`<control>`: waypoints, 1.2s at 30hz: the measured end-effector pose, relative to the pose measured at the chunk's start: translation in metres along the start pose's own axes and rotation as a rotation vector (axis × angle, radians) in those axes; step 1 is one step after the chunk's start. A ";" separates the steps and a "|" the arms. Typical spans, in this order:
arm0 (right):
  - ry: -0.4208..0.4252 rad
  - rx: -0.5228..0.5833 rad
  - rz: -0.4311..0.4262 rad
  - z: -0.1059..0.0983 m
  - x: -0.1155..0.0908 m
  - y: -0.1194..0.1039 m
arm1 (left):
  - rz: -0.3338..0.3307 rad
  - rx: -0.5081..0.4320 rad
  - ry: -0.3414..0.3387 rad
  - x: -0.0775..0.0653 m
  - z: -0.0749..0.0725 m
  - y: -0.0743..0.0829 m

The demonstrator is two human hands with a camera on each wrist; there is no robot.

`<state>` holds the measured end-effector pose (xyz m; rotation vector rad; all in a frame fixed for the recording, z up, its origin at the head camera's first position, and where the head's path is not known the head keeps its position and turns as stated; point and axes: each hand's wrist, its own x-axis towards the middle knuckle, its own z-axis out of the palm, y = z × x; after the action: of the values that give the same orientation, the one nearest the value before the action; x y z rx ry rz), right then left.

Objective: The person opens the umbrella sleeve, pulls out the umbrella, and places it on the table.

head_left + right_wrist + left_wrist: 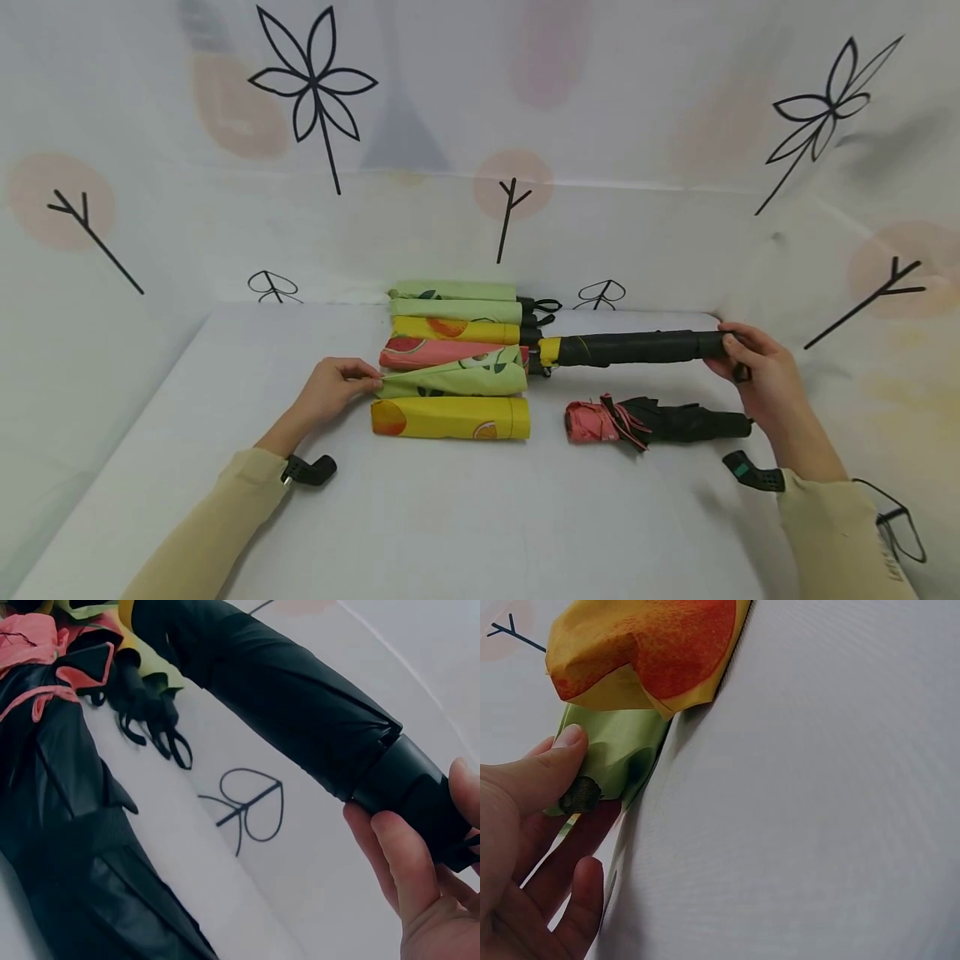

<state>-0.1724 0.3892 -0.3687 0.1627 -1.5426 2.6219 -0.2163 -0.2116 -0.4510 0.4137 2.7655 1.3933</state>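
The grip of the right hand (763,379) curls around the smooth end of the black umbrella (637,348), which extends leftward from it, its long axis crosswise over the desk (450,517). Its yellow end is near the right end of the green cover (457,380); the left hand (330,393) pinches this cover's left end between thumb and fingers.

1. On the table (450,517), covers (450,380) lie in a row, front to back.
2. My left hand (336,392) is at their left.
3. Right of them, one umbrella (633,348) (second umbrella (678,422) before it) ends in my right hand (763,375).
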 end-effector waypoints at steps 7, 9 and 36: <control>-0.002 0.075 0.069 -0.018 -0.002 0.001 | 0.011 -0.005 0.001 0.001 0.000 -0.001; -0.004 0.086 0.089 -0.024 -0.003 0.002 | 0.017 -0.007 0.000 0.001 0.000 -0.001; -0.012 0.028 0.138 -0.074 -0.013 0.010 | 0.009 -0.033 -0.005 -0.001 0.001 0.002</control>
<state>-0.1646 0.4491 -0.4150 0.0767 -1.5756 2.7527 -0.2153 -0.2102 -0.4504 0.4277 2.7360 1.4358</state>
